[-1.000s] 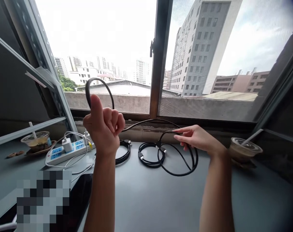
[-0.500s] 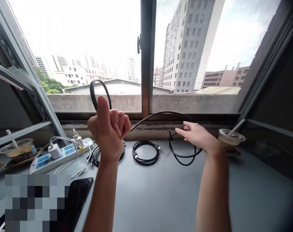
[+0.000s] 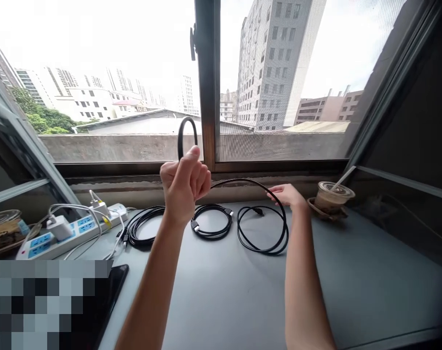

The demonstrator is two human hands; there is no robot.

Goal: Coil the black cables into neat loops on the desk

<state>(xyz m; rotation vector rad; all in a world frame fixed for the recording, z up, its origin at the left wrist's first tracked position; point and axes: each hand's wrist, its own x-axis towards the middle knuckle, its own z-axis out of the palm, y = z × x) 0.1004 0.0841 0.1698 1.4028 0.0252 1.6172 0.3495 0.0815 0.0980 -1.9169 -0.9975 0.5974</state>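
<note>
Left hand (image 3: 184,187) curls tightly round black cable (image 3: 180,143) | cable loops above it, coils on tabletop (image 3: 224,291) | right hand (image 3: 291,195) at cable's arc, grip unclear | lidded cup (image 3: 327,200) holds brown drink, straw (image 3: 344,178)

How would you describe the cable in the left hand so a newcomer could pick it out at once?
Below the window is a grey table; find the right hand near its far edge. Beside that hand, a black cable lies in loose loops and arches up to the left hand. Unlike the black coils lying flat to its left, it rises into the air.
</note>
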